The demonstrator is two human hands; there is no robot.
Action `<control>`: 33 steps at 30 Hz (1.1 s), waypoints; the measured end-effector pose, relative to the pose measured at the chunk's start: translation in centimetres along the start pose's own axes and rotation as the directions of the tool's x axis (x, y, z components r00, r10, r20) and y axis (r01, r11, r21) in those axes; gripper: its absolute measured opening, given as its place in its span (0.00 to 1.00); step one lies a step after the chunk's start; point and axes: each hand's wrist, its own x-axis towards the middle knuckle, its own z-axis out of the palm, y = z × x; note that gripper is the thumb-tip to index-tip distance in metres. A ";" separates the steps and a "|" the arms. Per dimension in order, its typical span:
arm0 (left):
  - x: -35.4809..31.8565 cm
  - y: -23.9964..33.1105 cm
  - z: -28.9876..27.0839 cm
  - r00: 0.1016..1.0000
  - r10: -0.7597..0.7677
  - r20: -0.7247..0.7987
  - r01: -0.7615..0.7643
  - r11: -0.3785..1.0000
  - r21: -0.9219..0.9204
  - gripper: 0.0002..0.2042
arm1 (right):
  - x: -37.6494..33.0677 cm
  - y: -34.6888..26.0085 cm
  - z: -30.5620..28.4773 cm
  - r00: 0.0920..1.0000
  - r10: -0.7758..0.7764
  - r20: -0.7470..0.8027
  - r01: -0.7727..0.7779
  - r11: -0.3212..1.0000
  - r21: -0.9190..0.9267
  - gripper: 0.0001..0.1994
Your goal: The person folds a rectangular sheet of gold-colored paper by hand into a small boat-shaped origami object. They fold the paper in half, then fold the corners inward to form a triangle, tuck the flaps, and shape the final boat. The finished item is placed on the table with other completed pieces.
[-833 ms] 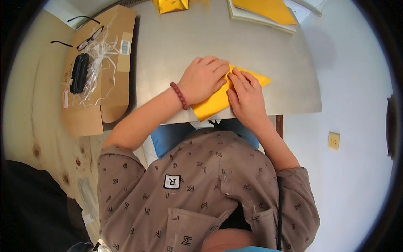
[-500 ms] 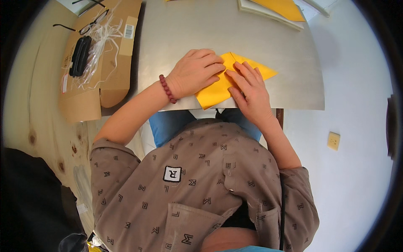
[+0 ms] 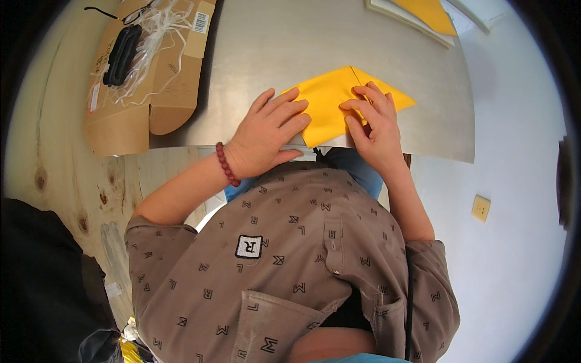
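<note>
A folded yellow sheet [image 3: 327, 100] lies flat near the front edge of the metal table, its pointed corner to the right and a crease running down from its top. Whether it is cloth or paper I cannot tell. My left hand [image 3: 266, 130], a dark red bead bracelet at its wrist, is open with fingers spread, the tips over the sheet's left edge. Its thumb is near the table edge. My right hand [image 3: 376, 124] rests on the sheet's right part, fingers slightly bent and apart, covering some of the crease.
At the left sits a cardboard box [image 3: 172, 100] with white strips [image 3: 158, 45], a black case [image 3: 123, 55] and eyeglasses [image 3: 132, 16] on it. More yellow material [image 3: 426, 13] lies on a white stack [image 3: 408, 22] at the far right of the metal table [image 3: 254, 45].
My left hand has slid left off the middle of the yellow sheet to its left edge, and its fingers have spread. More of the sheet shows. My right hand stays on it.
</note>
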 end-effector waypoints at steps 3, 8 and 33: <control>0.1 0.9 0.9 0.996 -0.051 -0.069 0.051 0.999 0.003 0.27 | 0.0 -0.5 -0.3 1.000 -0.004 0.029 0.005 1.000 -0.007 0.19; 0.1 1.2 1.3 0.986 -0.075 -0.147 0.073 0.997 -0.020 0.16 | -0.1 -1.1 -1.3 0.995 -0.024 0.092 0.028 0.999 -0.040 0.31; 4.8 -1.9 0.2 0.912 -0.352 -0.209 0.303 0.924 -0.234 0.14 | 0.8 -0.5 0.5 0.974 0.206 -0.096 -0.181 0.958 0.221 0.06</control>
